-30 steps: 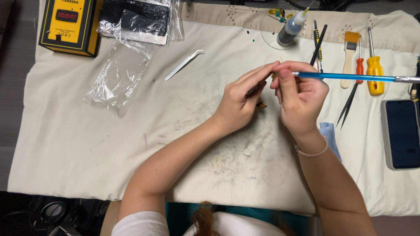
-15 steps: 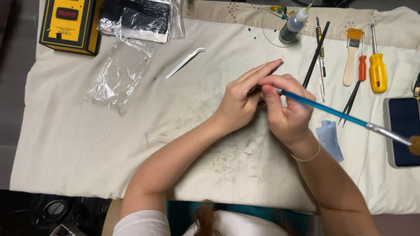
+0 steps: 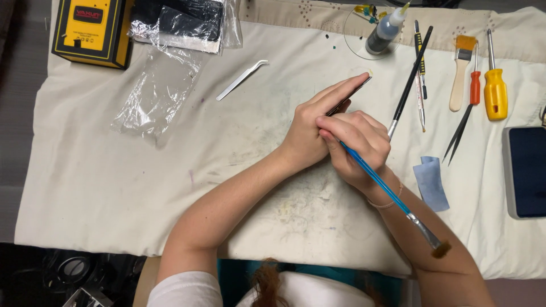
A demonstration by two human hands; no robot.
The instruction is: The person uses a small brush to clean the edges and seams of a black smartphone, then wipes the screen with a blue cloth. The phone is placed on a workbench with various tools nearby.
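**Tools laid out around a stained work cloth**

A cream cloth (image 3: pixel 114 187) covers the counter. At its far left corner sits a yellow box-shaped device (image 3: pixel 90 31), with crumpled clear plastic wrap (image 3: pixel 159 91) beside it and bent steel tweezers (image 3: pixel 242 79) nearby. Along the far right lie a small glue bottle (image 3: pixel 384 31), a black-handled brush (image 3: pixel 409 82), a flat wooden brush (image 3: pixel 460 71), black tweezers (image 3: pixel 458 133), an orange screwdriver (image 3: pixel 471 85) and a yellow screwdriver (image 3: pixel 495 91). A blue cloth scrap (image 3: pixel 430 182) lies near a dark phone (image 3: pixel 526 170).

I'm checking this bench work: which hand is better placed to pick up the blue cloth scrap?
Probably the right hand: the blue cloth scrap lies just beside its wrist, though it holds a blue brush. The left hand grips a thin dark part farther away.
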